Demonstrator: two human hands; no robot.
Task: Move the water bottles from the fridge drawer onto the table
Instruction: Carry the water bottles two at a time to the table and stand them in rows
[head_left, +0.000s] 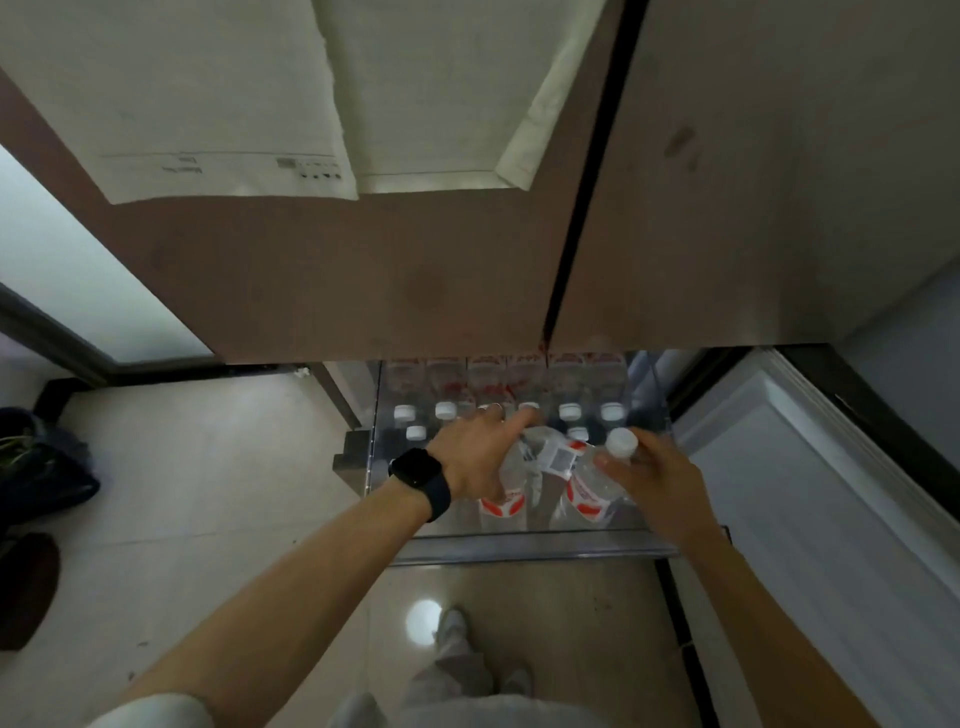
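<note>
— Both forearms reach over the pulled-out fridge drawer (519, 545); what has each hand got?

— Left hand (480, 457), black watch (418, 475) at its wrist, is wrapped round a clear water bottle (511, 480) above the drawer; right hand (657, 480) clasps a second bottle (597, 475) just below its white cap (622, 442).

— And the others?

— White-capped bottles (447, 410) stand upright at the drawer's back, red labels showing.

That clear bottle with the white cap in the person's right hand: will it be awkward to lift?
Probably not. The bottle looks full and sealed, so fairly heavy for its size. Thin clear plastic may flex under the right hand. Being round, it would likely roll if laid down.
</note>
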